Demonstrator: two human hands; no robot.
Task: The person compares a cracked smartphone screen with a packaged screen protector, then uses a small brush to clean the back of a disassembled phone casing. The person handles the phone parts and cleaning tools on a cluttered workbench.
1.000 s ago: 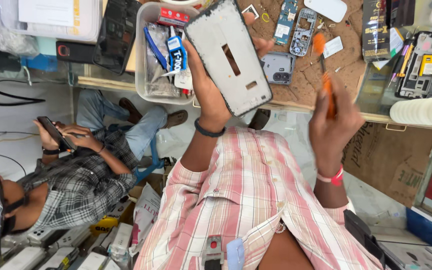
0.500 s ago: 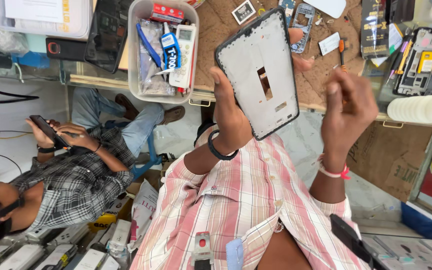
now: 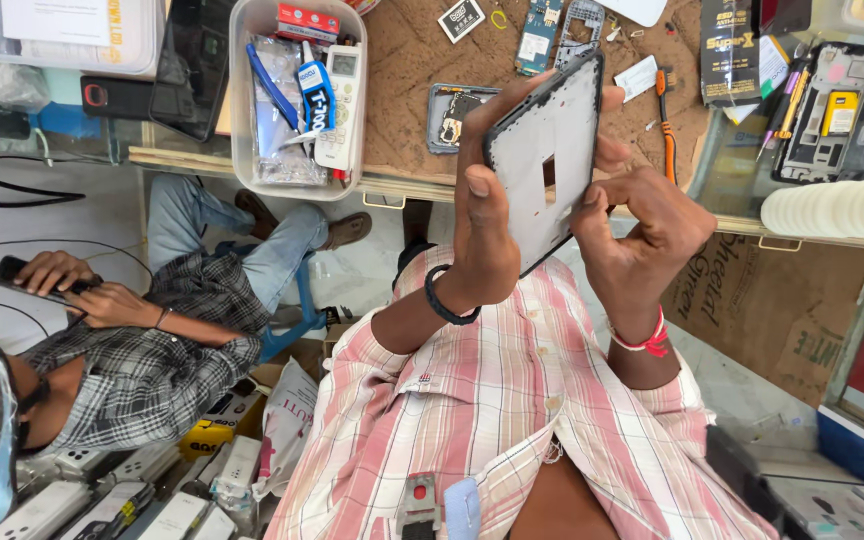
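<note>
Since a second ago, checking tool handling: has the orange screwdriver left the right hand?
Yes. The orange screwdriver now lies on the brown mat; the right hand grips the phone frame.

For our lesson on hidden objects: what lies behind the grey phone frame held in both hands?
Behind the phone frame lies the brown work mat with a dark phone part. The frame and left hand cover part of both.

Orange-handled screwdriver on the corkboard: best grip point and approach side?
Grip the orange-handled screwdriver by its orange handle, probably from above: it lies flat on the corkboard, roughly vertical in the picture. Come from its right side; the phone frame, held by left hand and right hand, crowds its left.
</note>
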